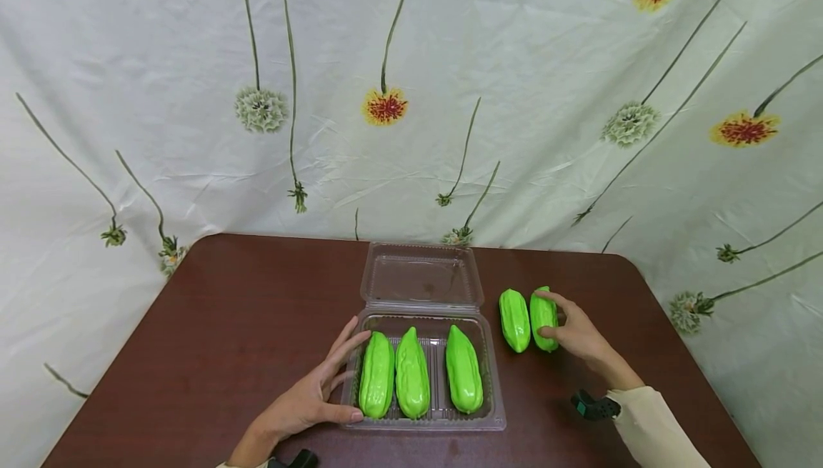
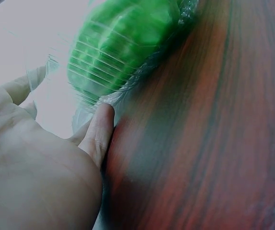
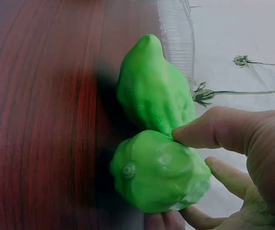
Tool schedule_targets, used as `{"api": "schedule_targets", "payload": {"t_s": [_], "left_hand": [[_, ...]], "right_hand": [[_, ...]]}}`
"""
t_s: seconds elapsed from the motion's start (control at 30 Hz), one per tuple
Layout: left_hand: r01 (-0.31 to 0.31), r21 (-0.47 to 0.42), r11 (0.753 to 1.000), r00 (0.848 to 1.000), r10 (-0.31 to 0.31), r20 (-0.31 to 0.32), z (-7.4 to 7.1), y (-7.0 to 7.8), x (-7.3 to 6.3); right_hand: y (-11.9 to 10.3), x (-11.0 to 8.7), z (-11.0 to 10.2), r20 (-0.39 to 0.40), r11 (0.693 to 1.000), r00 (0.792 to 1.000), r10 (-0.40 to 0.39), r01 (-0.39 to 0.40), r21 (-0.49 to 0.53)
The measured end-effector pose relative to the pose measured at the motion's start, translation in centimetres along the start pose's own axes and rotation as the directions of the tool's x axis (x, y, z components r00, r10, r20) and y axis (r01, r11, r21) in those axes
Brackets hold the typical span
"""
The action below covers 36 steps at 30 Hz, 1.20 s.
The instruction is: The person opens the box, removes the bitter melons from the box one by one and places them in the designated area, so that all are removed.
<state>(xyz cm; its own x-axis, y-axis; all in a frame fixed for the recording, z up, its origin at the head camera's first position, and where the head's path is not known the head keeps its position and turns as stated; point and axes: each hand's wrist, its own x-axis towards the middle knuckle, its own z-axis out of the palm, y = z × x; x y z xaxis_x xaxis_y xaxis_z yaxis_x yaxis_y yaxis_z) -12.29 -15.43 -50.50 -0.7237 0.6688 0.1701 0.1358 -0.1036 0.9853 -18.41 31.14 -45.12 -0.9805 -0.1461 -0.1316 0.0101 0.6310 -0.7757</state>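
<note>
My right hand holds a bright green ridged gourd on the table, thumb on one side and fingers around the other. Close against it lies a second green gourd, and the thumb tip sits between the two. My left hand spreads along the left side of a clear plastic clamshell container, its thumb at the front corner and fingertips on the left rim. Inside stand three more gourds lengthwise: a left one, a middle one and a right one, with a gap before the last.
The container's clear lid is folded back toward the rear of the dark reddish-brown table. Behind the table hangs a white cloth with printed flowers. Both wrists wear dark bands.
</note>
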Motion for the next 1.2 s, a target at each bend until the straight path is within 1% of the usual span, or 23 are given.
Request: {"api": "schedule_targets", "payload": {"t_s": [0.2, 0.37, 0.6, 0.8, 0.9, 1.07, 1.13, 1.2], "left_hand": [[0.005, -0.010, 1.000, 1.000, -0.005, -0.002, 0.0, 0.1, 0.0], [0.013, -0.008, 1.000, 1.000, -0.013, -0.005, 0.1, 0.3, 0.0], [0.020, -0.002, 1.000, 1.000, -0.020, -0.010, 0.0, 0.3, -0.1], [0.019, 0.001, 1.000, 1.000, -0.019, -0.017, 0.1, 0.2, -0.2], [0.024, 0.007, 1.000, 1.000, -0.024, -0.018, 0.1, 0.2, -0.1], [0.034, 0.014, 0.999, 0.999, -0.034, -0.017, 0.1, 0.2, 0.1], [0.031, 0.012, 0.999, 0.999, -0.031, -0.016, 0.1, 0.2, 0.1], [0.024, 0.012, 1.000, 1.000, -0.023, -0.015, 0.1, 0.1, 0.1]], "right_hand": [[0.0, 0.1, 0.0, 0.012, 1.000, 1.000, -0.006, 0.006, -0.007], [0.2, 0.1, -0.2, 0.023, 1.000, 1.000, 0.007, -0.007, 0.009], [0.2, -0.1, -0.4, 0.019, 1.000, 1.000, -0.022, 0.023, -0.012], [0.3, -0.1, -0.2, 0.028, 1.000, 1.000, -0.007, 0.007, 0.005], [0.2, -0.1, -0.4, 0.020, 1.000, 1.000, 0.002, -0.002, 0.001], [-1.0, -0.7, -1.0, -0.021, 0.999, 1.000, 0.019, -0.019, -0.029], [-1.9, -0.9, -1.0, -0.041, 0.999, 0.999, 0.008, -0.010, -0.040], [-3.0, -1.2, -0.9, -0.049, 0.999, 0.999, -0.018, 0.016, -0.035]]}}
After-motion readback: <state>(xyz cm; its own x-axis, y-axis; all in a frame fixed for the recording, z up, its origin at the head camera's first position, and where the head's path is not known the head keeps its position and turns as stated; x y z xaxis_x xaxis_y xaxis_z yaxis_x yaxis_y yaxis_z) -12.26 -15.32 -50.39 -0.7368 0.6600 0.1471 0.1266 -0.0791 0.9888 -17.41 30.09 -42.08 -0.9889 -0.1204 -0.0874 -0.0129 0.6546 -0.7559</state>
